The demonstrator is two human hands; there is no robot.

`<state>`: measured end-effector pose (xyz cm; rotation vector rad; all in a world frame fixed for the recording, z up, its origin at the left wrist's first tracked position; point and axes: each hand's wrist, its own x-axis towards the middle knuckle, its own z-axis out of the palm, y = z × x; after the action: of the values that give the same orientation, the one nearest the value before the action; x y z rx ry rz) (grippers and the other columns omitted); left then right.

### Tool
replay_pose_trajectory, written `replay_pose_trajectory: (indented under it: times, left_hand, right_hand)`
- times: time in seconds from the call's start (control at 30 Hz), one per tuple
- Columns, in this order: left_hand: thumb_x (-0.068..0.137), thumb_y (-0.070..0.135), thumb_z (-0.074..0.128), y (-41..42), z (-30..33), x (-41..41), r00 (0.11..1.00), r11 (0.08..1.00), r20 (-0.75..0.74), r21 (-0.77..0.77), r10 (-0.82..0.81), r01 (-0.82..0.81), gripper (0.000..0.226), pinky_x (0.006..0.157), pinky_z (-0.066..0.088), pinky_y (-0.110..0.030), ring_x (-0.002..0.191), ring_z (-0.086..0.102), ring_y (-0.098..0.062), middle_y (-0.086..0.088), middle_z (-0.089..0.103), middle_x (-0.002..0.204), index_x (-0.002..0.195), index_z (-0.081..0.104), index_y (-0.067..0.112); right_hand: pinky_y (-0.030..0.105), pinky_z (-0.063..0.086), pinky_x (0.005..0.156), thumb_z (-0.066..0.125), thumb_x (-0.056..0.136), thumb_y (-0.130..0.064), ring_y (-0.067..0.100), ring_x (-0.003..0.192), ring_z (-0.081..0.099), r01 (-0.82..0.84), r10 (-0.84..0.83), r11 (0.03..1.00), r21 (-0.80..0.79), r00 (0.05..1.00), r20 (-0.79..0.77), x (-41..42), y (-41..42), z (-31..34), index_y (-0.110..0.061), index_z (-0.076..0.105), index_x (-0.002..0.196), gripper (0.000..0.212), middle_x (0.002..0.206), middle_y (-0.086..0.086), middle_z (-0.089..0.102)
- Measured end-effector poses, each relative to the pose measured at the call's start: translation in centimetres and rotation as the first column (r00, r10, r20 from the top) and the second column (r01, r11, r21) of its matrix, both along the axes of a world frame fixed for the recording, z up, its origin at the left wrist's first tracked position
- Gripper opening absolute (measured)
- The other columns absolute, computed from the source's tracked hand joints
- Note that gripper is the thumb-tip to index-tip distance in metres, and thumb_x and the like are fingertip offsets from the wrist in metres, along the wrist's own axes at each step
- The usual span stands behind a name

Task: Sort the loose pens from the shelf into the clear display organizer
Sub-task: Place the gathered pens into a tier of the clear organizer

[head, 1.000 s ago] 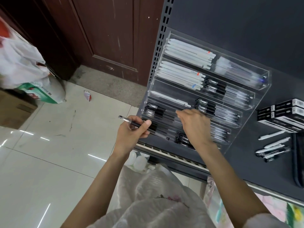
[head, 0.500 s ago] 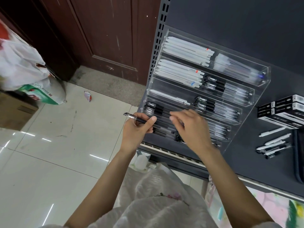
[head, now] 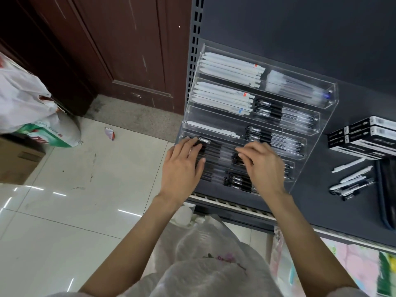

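Clear acrylic, stepped in tiers: the display organizer point(head: 300, 133) stands on the dark shelf point(head: 321, 211), most rows stocked with white or black pens. Over its lower left rows, left hand point(head: 183, 168) laid flat, fingers straight and slightly spread on the black pens point(head: 212, 151) there — pressing, not pinching. Over its lower middle, right hand point(head: 262, 166) with fingers curled down onto the row; whether pinching a pen, cannot tell. To the organizer's right, well apart, loose pens point(head: 351, 181) lying on the shelf, unsorted. Best now: level the row with light, even pressure, tips all one way, clips clear of the divider — then reach right for more.
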<state>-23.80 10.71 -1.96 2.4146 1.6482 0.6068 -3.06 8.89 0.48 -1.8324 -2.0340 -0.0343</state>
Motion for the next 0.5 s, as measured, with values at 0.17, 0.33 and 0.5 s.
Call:
replay_pose_trajectory:
  times: [0.17, 0.33, 0.5]
  left_hand:
    - [0.098, 0.039, 0.037, 0.3, -0.6, -0.6, 0.976, 0.986, -0.214, -0.166, -0.032, -0.004, 0.051, 0.111, 0.028, -0.036, 0.140, 0.030, -0.021, -0.006, 0.039, 0.148, 0.142, 0.041, 0.015]
    - [0.092, 0.038, 0.048, 0.3, -1.0, -0.5, 0.966, 0.994, -0.258, -0.112, -0.018, -0.011, 0.050, 0.104, 0.038, -0.039, 0.131, 0.043, -0.024, -0.009, 0.053, 0.136, 0.134, 0.051, 0.012]
    - [0.090, 0.037, 0.052, 0.3, -1.2, -0.5, 0.968, 0.995, -0.251, -0.100, -0.020, -0.005, 0.050, 0.104, 0.038, -0.041, 0.130, 0.045, -0.025, -0.010, 0.053, 0.135, 0.133, 0.051, 0.011]
  right_hand:
    - [0.025, 0.049, 0.042, 0.080, 0.072, -0.004, 0.017, 0.071, 0.061, -0.056, 0.054, 0.998, 0.009, 0.984, 0.169, -0.9, 1.2, -0.9, -0.019, 0.076, 0.087, 0.021, 0.079, -0.003, 0.067]
    - [0.025, 0.047, 0.048, 0.077, 0.069, 0.001, 0.015, 0.073, 0.056, -0.095, 0.087, 0.995, 0.022, 0.966, 0.245, -2.3, 2.3, -1.6, -0.017, 0.070, 0.086, 0.025, 0.081, -0.004, 0.065]
    - [0.025, 0.045, 0.036, 0.074, 0.058, 0.013, 0.018, 0.065, 0.058, -0.109, 0.115, 0.993, -0.039, 0.967, 0.225, -3.7, 2.8, -2.4, -0.010, 0.069, 0.078, 0.031, 0.076, 0.003, 0.063]
